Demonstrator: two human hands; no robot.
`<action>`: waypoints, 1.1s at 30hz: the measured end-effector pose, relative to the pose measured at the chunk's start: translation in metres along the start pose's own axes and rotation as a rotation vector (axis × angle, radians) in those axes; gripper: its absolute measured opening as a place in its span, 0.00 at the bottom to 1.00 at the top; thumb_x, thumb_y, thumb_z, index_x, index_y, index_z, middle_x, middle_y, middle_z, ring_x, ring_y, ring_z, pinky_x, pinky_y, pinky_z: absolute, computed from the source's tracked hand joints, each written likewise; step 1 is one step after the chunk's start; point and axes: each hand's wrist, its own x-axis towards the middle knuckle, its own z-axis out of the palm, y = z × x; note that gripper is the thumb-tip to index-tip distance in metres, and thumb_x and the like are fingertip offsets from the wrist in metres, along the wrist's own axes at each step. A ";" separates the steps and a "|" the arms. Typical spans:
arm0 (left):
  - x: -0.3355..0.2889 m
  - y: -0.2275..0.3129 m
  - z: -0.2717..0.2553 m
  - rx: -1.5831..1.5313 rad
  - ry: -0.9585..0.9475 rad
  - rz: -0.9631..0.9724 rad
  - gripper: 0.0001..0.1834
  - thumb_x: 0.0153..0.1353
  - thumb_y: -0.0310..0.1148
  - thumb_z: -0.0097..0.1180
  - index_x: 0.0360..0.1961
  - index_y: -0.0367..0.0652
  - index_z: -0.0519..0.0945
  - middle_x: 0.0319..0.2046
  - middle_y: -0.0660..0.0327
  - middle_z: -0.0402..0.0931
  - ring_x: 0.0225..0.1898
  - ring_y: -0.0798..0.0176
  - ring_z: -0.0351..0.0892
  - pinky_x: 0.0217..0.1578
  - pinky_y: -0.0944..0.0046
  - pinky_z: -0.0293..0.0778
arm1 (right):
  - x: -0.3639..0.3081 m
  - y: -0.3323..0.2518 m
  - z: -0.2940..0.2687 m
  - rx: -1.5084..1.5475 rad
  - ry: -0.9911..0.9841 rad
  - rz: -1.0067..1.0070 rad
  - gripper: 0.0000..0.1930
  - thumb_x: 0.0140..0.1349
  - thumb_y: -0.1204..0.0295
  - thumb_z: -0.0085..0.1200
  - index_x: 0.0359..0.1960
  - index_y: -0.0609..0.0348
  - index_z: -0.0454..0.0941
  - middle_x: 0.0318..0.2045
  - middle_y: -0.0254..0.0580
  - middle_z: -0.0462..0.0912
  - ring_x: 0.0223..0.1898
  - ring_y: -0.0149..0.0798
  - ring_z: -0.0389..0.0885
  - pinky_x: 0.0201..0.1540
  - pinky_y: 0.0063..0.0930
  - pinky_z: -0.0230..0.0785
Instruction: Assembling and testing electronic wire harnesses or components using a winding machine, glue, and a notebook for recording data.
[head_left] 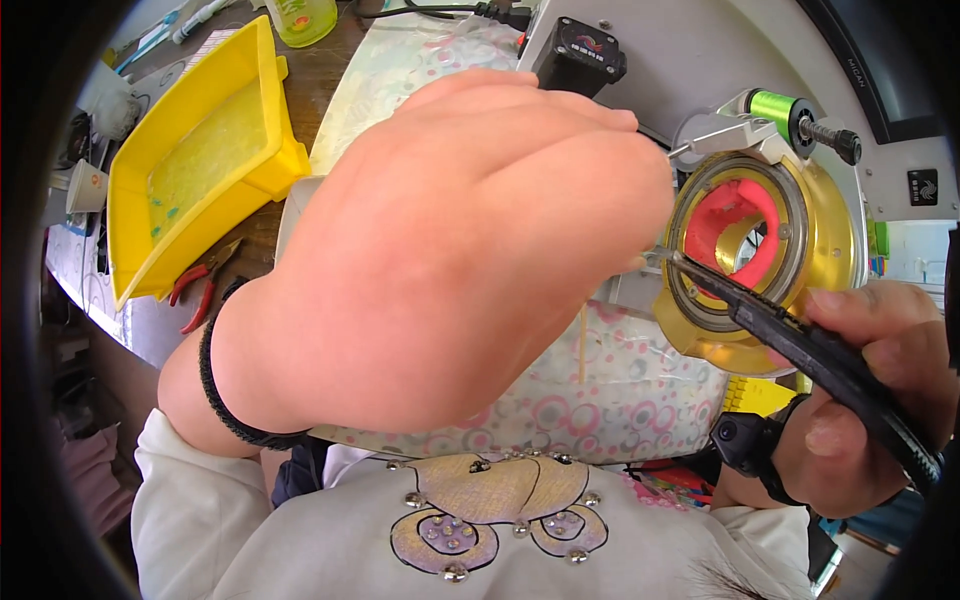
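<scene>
My left hand fills the middle of the view, back upward, with a black braided band at the wrist. Its fingers curl away from me, closed beside a gold ring-shaped machine head with a red lining, and what they pinch is hidden. At the right, my right hand grips a slim black pointed tool that looks like tweezers. The tool's tip reaches the front of the ring, close to my left fingertips. Above the ring, a spool of bright green thread or wire sits on a metal arm.
A yellow plastic tray with small green bits stands at the left, red-handled pliers beside it. A circle-patterned cover lies before me. Behind are a black box-shaped part, a dark screen and a greenish-yellow container.
</scene>
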 end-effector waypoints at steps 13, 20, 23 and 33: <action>0.001 -0.002 0.001 -0.007 0.027 0.034 0.04 0.48 0.23 0.56 0.27 0.41 0.75 0.40 0.55 0.79 0.47 0.49 0.76 0.49 0.49 0.68 | -0.022 0.006 -0.008 0.042 0.087 -0.036 0.17 0.43 0.78 0.64 0.34 0.59 0.69 0.34 0.50 0.78 0.32 0.42 0.79 0.32 0.29 0.72; -0.004 -0.008 0.003 -0.074 0.063 0.057 0.05 0.48 0.24 0.57 0.28 0.41 0.75 0.40 0.56 0.79 0.46 0.48 0.76 0.48 0.49 0.68 | -0.042 0.009 -0.014 0.055 0.128 -0.057 0.16 0.44 0.77 0.63 0.34 0.59 0.69 0.34 0.50 0.77 0.31 0.41 0.78 0.31 0.28 0.72; -0.004 -0.007 0.003 -0.048 0.048 0.031 0.05 0.47 0.23 0.57 0.27 0.41 0.75 0.40 0.56 0.79 0.46 0.48 0.77 0.48 0.49 0.68 | -0.051 0.009 -0.019 0.061 0.149 -0.062 0.16 0.44 0.77 0.62 0.33 0.59 0.69 0.34 0.50 0.77 0.31 0.41 0.78 0.30 0.28 0.71; -0.008 -0.010 0.008 -0.148 0.060 -0.010 0.04 0.48 0.23 0.54 0.27 0.40 0.75 0.40 0.55 0.79 0.45 0.49 0.77 0.47 0.51 0.69 | -0.110 0.034 -0.029 0.135 0.249 -0.115 0.14 0.46 0.76 0.60 0.33 0.59 0.68 0.34 0.50 0.76 0.30 0.40 0.77 0.29 0.27 0.71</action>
